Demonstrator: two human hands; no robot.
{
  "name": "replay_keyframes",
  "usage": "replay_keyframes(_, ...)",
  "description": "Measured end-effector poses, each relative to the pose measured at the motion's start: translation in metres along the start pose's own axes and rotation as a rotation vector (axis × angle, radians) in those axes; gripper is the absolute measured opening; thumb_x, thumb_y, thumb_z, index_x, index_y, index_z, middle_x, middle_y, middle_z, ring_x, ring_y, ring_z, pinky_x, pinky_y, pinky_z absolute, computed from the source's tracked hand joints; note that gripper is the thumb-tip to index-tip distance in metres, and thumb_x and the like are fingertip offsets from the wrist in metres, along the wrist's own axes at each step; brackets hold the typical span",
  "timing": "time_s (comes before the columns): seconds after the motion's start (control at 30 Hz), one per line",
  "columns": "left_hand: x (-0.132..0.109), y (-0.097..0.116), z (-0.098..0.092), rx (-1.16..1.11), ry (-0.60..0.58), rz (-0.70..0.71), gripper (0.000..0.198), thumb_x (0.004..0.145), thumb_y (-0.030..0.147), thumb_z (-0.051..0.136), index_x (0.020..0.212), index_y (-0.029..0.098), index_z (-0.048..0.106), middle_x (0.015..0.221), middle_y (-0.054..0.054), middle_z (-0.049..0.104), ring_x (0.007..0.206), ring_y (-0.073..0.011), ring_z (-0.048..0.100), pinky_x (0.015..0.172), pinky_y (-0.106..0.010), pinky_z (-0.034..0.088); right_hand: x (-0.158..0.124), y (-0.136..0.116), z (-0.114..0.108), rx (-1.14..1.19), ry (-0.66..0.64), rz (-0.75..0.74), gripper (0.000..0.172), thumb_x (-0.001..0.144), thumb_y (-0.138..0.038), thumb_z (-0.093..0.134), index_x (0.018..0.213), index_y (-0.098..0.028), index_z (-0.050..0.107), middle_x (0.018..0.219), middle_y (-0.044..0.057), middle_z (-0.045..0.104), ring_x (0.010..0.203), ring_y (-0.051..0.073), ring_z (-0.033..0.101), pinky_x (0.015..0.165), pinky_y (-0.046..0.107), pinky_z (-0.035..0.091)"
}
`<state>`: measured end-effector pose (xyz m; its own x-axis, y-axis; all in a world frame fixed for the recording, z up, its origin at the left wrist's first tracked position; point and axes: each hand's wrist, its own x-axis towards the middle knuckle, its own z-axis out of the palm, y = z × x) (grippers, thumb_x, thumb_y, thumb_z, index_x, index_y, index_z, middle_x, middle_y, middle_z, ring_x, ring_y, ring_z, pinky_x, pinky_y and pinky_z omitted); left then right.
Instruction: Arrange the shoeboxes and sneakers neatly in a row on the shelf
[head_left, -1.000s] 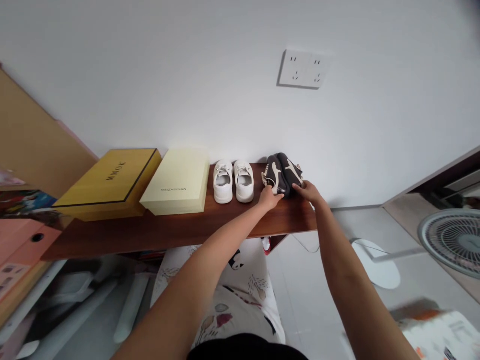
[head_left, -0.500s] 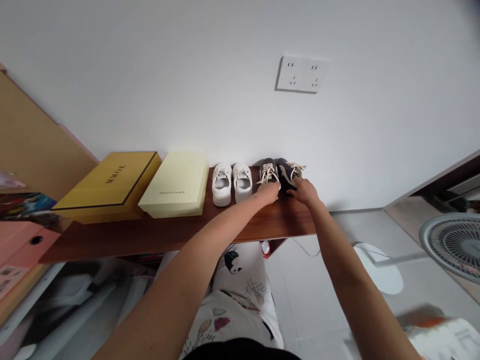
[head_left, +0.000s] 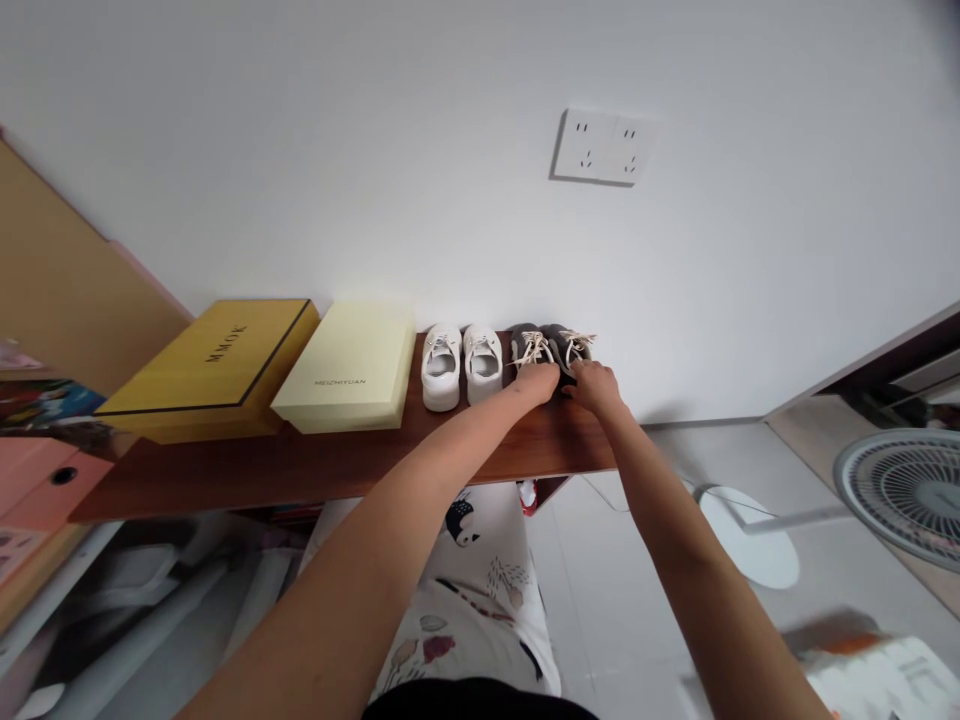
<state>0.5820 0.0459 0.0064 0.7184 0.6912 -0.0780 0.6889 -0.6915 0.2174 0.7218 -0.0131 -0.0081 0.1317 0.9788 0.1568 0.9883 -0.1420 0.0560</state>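
A pair of dark grey shoes with cream laces stands upright on the brown wooden shelf, at its right end against the white wall. My left hand rests closed on the heel of the left dark shoe. My right hand grips the heel of the right dark shoe. Just to the left, a pair of white sneakers stands side by side.
A pale yellow shoe box and a mustard box lie further left on the shelf. A double wall socket sits above. A floor fan with a round white base stands on the tiled floor at right.
The dark shoes, tipped on their sides a second ago, now stand upright beside the white sneakers and have shifted slightly left. Both hands stayed on their heels.
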Motion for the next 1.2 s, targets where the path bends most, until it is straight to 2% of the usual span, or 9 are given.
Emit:
replay_keyframes(0.2,-0.006,-0.001,0.006,0.037,0.077,0.039,0.046,0.078,0.017,0.075,0.120,0.013,0.056,0.119,-0.018,0.065,0.118,-0.0317,0.060,0.100,-0.042,0.045,-0.003,-0.007,0.006,-0.036,-0.006,-0.012,0.031,0.081,-0.027,0.071,0.106,-0.015,0.057,0.116,0.017,0.065,0.107,0.029,0.059,0.088,0.038,0.042)
replay_keyframes(0.5,-0.028,-0.002,0.005,0.189,0.282,0.175,0.031,0.085,0.014,0.066,0.114,0.011,0.058,0.116,-0.017,0.062,0.112,-0.0280,0.059,0.095,-0.040,0.046,-0.006,-0.011,0.005,-0.051,-0.008,0.001,0.033,0.082,-0.026,0.068,0.111,-0.015,0.056,0.118,0.018,0.064,0.109,0.030,0.057,0.089,0.040,0.044)
replay_keyframes(0.6,-0.035,0.000,-0.004,0.184,0.326,0.207,0.027,0.087,0.012,0.060,0.114,0.011,0.058,0.116,-0.018,0.061,0.110,-0.0280,0.059,0.093,-0.041,0.045,-0.012,-0.017,0.004,-0.018,0.071,0.041,0.041,0.083,-0.028,0.065,0.120,-0.015,0.054,0.123,0.020,0.061,0.113,0.033,0.054,0.095,0.047,0.042)
replay_keyframes(0.7,-0.051,-0.003,-0.019,0.163,0.365,0.274,0.029,0.087,0.017,0.060,0.115,0.011,0.058,0.118,-0.018,0.061,0.110,-0.0293,0.059,0.092,-0.043,0.046,-0.022,-0.024,0.003,0.067,0.235,0.080,0.049,0.086,-0.031,0.060,0.131,-0.015,0.049,0.133,0.022,0.054,0.122,0.037,0.048,0.101,0.056,0.037)
replay_keyframes(0.83,-0.106,-0.028,-0.038,-0.003,0.392,0.389,0.033,0.090,0.025,0.059,0.122,0.016,0.057,0.120,-0.013,0.063,0.109,-0.0269,0.061,0.091,-0.041,0.047,-0.053,-0.038,0.006,0.328,0.464,0.009,0.048,0.089,-0.035,0.055,0.133,-0.016,0.050,0.136,0.021,0.052,0.125,0.035,0.048,0.102,0.055,0.040)
replay_keyframes(0.97,-0.199,-0.077,-0.035,-0.383,0.357,0.394,0.022,0.094,0.030,0.053,0.112,0.021,0.063,0.109,-0.006,0.069,0.098,-0.0187,0.065,0.085,-0.031,0.049,-0.105,-0.075,0.017,0.648,0.558,-0.013,0.039,0.091,-0.043,0.054,0.121,-0.019,0.059,0.120,0.015,0.062,0.115,0.029,0.057,0.099,0.050,0.047)
replay_keyframes(1.03,-0.247,-0.105,-0.022,-0.562,0.372,0.264,0.019,0.095,0.031,0.051,0.100,0.021,0.067,0.099,-0.005,0.071,0.090,-0.0162,0.065,0.081,-0.028,0.050,-0.129,-0.105,0.022,0.804,0.490,0.027,0.036,0.091,-0.046,0.054,0.115,-0.020,0.061,0.113,0.013,0.065,0.106,0.027,0.062,0.096,0.047,0.050)
replay_keyframes(1.1,-0.289,-0.132,-0.003,-0.672,0.405,0.053,0.021,0.093,0.034,0.053,0.086,0.019,0.067,0.084,-0.003,0.070,0.077,-0.0151,0.063,0.072,-0.027,0.049,-0.146,-0.139,0.025,0.983,0.364,0.075,0.037,0.091,-0.050,0.055,0.112,-0.021,0.062,0.109,0.012,0.067,0.099,0.025,0.065,0.091,0.045,0.053)
replay_keyframes(1.2,-0.339,-0.174,0.023,-0.786,0.405,-0.232,0.036,0.088,0.045,0.058,0.064,0.018,0.060,0.062,0.000,0.059,0.061,-0.0136,0.054,0.061,-0.025,0.044,-0.152,-0.195,0.025,1.284,0.176,0.123,0.038,0.088,-0.054,0.060,0.106,-0.021,0.064,0.106,0.010,0.069,0.095,0.022,0.067,0.087,0.040,0.054)
